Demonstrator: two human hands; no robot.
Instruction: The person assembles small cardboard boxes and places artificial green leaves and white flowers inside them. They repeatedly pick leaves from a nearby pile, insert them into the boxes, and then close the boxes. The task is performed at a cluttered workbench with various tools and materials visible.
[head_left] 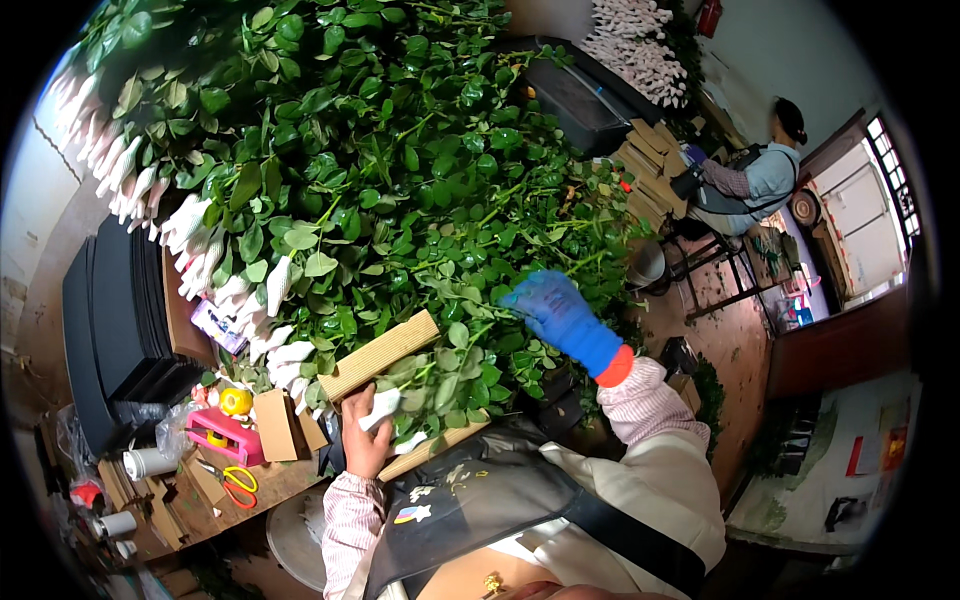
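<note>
My bare left hand is closed around a flower in a white net sleeve, probably a rose, at the end of a leafy stem. Right above that hand lies a strip of corrugated cardboard; a second corrugated strip runs below it, with leafy stems between the two. My right hand, in a blue glove with an orange cuff, reaches into the foliage, its fingers curled at a leafy stem. Leaves partly hide the fingertips. A large heap of green leafy stems spreads beyond both hands, white-sleeved heads along its left side.
Left stand stacked black sheets. Scissors with yellow and orange handles, a pink tool and a yellow tape roll lie on the table. A co-worker works at the far right near a grey bucket.
</note>
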